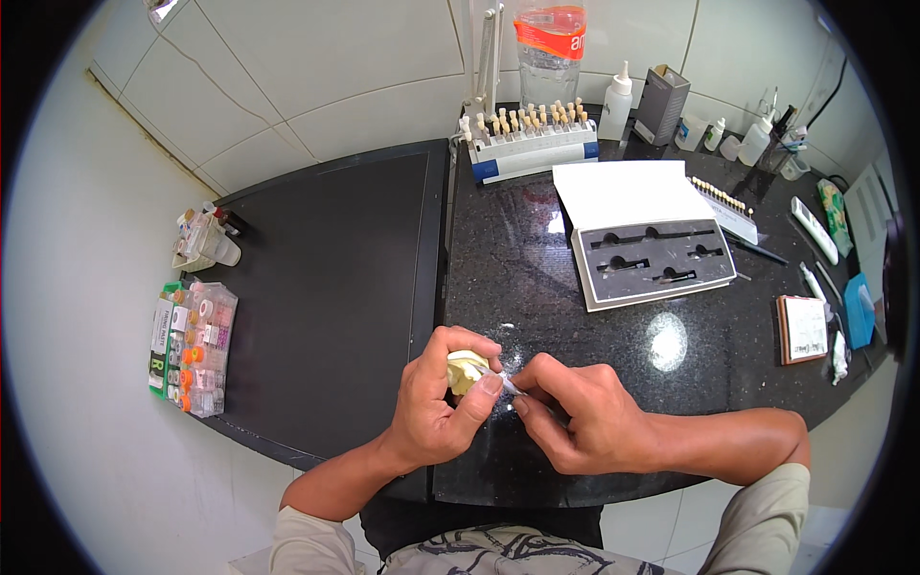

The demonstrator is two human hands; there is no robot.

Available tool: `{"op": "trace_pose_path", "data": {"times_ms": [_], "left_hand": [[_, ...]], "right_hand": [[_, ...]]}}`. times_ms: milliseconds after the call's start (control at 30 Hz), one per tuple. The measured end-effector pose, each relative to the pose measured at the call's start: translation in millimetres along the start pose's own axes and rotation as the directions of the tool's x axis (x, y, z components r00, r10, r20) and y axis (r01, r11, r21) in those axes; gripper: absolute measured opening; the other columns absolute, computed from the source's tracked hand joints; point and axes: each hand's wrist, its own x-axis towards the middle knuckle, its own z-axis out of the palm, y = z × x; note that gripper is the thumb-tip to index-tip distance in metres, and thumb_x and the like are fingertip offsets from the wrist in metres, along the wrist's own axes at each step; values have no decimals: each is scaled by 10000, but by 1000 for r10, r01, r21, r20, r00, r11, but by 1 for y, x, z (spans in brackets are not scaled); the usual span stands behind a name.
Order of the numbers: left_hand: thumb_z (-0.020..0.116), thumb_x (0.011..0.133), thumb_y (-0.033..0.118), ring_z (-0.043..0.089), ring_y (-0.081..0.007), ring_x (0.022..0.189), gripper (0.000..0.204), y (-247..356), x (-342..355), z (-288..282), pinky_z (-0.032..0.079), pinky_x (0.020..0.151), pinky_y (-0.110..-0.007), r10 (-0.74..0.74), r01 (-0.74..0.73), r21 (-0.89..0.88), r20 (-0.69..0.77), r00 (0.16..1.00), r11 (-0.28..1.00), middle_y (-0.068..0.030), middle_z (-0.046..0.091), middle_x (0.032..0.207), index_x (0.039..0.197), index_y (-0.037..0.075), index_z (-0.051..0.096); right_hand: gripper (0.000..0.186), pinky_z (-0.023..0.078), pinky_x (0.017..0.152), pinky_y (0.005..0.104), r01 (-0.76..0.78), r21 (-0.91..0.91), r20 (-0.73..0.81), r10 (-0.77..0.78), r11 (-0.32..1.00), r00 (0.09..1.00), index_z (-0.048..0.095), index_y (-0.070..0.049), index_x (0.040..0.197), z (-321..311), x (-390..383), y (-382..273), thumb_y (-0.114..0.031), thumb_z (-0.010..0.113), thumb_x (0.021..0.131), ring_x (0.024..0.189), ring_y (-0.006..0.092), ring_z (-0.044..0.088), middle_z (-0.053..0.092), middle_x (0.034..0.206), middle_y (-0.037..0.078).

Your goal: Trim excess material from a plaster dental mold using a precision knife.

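Observation:
In my left hand [433,414] is a pale yellow dental model [464,374], with the fingers and thumb wrapped round it. Part of the model is hidden by the thumb and fingers. My right hand [596,419] pinches a thin, whitish-grey piece [511,384] against the model's right side; its exact kind is too small to tell. Both hands are close together over the front of the black speckled countertop [546,335]. White specks lie on the counter near the fingertips.
Beyond my hands, an open white case [661,264] with black foam stands on the counter. Tooth shade guides [532,144], a clear bottle [551,57] and small dropper bottles line the back. A red-edged pad [803,331] is on the right, a box of vials [203,350] far left.

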Motion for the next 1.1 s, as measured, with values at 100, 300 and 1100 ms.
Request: {"op": "trace_pose_path", "data": {"times_ms": [100,300,1100], "left_hand": [[682,1042,160,686,-141,848,267,2,0,0,549,745,-309,-12,12,17,-2,1000,1000,-97,701,1003,1242,17,579],[671,1062,171,688,-146,861,273,2,0,2,556,764,-316,-23,23,35,-7,1000,999,-98,695,1014,1255,17,556],[654,1041,145,600,-121,972,294,2,-2,-2,505,854,-296,-60,62,-42,43,997,997,-116,639,1102,1280,34,523]], "right_hand": [[163,525,485,409,-7,5,-1,7,1000,1000,538,9,1058,0,0,-1,-11,680,979,540,339,709,663,670,186],[162,514,484,409,-19,23,-14,19,1000,1000,530,6,1046,2,0,-1,3,678,980,534,334,702,650,658,180],[128,520,505,387,-20,84,-28,23,996,999,565,16,1033,0,1,-1,-15,681,988,546,303,718,677,672,174]]}}
